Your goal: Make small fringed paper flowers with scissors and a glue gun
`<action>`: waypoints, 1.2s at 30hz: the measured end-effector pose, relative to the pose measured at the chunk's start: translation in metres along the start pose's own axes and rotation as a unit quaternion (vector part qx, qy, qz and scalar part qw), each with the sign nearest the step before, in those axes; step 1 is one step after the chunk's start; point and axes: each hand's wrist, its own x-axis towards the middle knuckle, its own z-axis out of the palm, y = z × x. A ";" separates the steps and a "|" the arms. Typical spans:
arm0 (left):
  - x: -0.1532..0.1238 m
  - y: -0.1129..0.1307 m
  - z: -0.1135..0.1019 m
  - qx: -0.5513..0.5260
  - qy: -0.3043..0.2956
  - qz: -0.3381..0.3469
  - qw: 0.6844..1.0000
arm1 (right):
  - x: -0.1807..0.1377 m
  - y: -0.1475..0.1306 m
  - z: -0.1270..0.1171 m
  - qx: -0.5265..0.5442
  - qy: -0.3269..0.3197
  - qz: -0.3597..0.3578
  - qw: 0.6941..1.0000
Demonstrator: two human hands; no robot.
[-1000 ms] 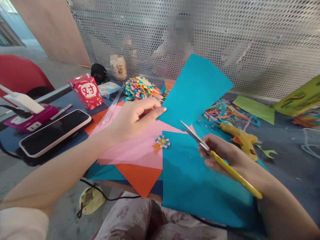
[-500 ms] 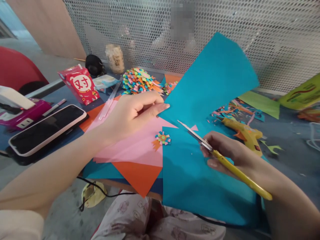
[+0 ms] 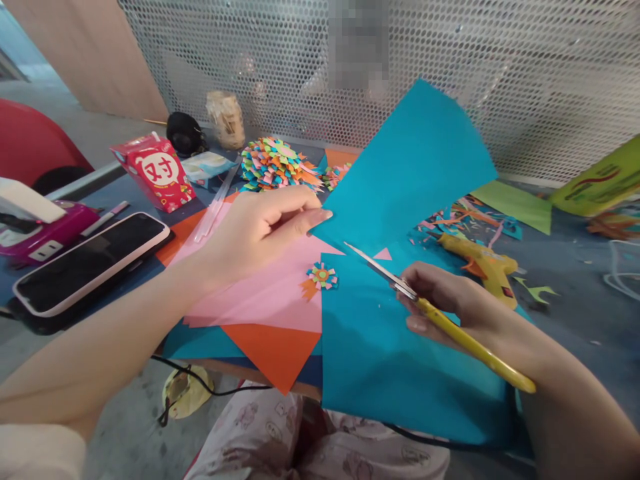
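1. Your left hand (image 3: 260,230) reaches in from the lower left and pinches the corner of a blue sheet (image 3: 415,173) just left of the frame's centre, thumb and fingertips clenched on the paper's edge.
2. That raised part of the blue sheet stands tilted up toward the upper right. The rest of it lies flat in the lower centre and hangs over the near edge of the table (image 3: 575,300).
3. Your right hand (image 3: 445,300), right of centre, grasps the scissors (image 3: 435,313) firmly by their yellow handles, which stick out toward the lower right.
4. The blades look nearly together and point up and left, with the tip just below the pinched corner, between the raised part and the flat part.
5. A small paper flower (image 3: 321,275) lies at the flat part's left edge, where it meets the pink paper (image 3: 265,287).
6. Orange paper (image 3: 270,347) shows from under the pink one, with a point toward the bottom of the frame.
7. A yellow glue gun (image 3: 480,263) lies just beyond your right hand, with coloured scraps (image 3: 450,217) behind it.
8. A phone (image 3: 90,263) lies at the left, face up, with a red box (image 3: 153,170) above it.
9. A heap of coloured paper pieces (image 3: 273,163) sits above your left hand, near the mesh screen (image 3: 550,80).
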 end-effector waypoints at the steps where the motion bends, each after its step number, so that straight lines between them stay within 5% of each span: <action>1: 0.000 0.000 0.000 -0.001 -0.001 -0.001 1.000 | 0.000 0.000 0.000 0.002 0.001 -0.002 1.000; 36: 0.001 0.002 0.005 -0.059 0.018 0.023 0.998 | 0.002 -0.005 -0.001 -0.003 -0.011 -0.002 1.000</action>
